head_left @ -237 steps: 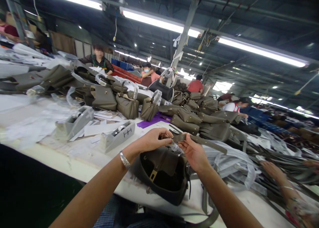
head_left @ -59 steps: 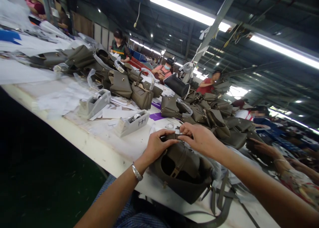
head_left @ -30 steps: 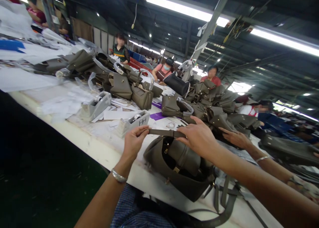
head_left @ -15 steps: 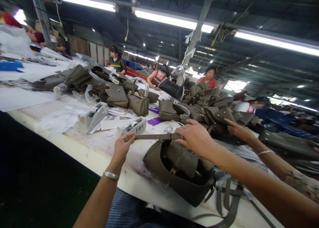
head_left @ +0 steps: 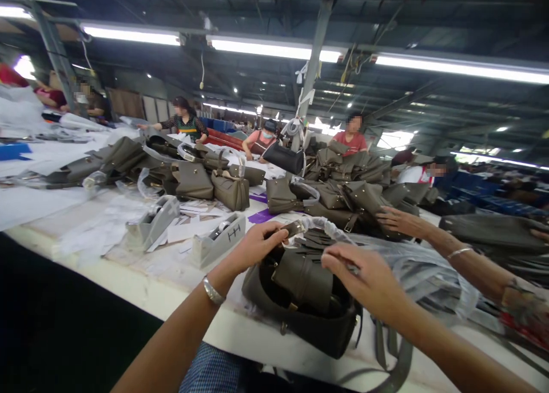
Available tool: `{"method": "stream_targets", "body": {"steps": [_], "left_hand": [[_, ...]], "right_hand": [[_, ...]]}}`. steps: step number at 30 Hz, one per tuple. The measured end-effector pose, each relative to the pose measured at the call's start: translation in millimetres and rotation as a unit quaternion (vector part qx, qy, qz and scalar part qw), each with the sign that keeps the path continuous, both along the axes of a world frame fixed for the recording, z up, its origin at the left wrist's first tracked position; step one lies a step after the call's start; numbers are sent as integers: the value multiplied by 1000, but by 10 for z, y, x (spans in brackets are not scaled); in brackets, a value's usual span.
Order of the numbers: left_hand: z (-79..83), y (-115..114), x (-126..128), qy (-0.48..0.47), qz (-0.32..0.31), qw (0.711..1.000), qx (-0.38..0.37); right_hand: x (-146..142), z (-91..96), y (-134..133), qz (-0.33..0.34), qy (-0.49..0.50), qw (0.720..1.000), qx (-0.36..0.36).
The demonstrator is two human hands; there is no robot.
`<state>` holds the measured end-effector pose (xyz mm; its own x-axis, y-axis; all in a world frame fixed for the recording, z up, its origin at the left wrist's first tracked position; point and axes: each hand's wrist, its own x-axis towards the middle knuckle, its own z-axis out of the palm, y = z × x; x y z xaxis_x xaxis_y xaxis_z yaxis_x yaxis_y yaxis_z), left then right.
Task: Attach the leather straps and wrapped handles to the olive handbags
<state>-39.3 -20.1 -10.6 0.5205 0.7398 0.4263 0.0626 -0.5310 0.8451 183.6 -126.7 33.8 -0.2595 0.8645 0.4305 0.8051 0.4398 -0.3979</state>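
Note:
A dark olive leather handbag lies open on the white table right in front of me. My left hand is closed on a short olive strap end with a metal buckle above the bag's far rim. My right hand hovers over the bag's right side, fingers pinched on something I cannot make out. A clear plastic wrap arches from the buckle over to the right. The bag's long strap hangs off the table edge.
Two grey tape dispensers stand on paper scraps to the left. Several olive handbags are piled across the table's middle and back. Another person's hand reaches in at right. Other workers sit along the far side.
The strap stretched out between my hands is gone; my left hand has come back to the bag, holding the buckle end. My right hand dropped lower, and plastic wrap now arches over the bag.

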Motion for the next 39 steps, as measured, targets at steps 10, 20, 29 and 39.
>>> {"method": "stream_targets", "body": {"steps": [10, 20, 29, 39], "left_hand": [[48, -167, -231, -282, -48, 939, -192], [75, -543, -220, -416, 6, 867, -275], [-184, -550, -226, -361, 79, 889, -269], [-20, -670, -29, 14, 75, 996, -48]], "right_hand": [[98, -105, 145, -59, 151, 961, -223], [-133, 58, 357, 54, 351, 921, -163], [-101, -535, 381, 31, 707, 684, -177], [-311, -192, 5, 113, 641, 728, -216]]}}
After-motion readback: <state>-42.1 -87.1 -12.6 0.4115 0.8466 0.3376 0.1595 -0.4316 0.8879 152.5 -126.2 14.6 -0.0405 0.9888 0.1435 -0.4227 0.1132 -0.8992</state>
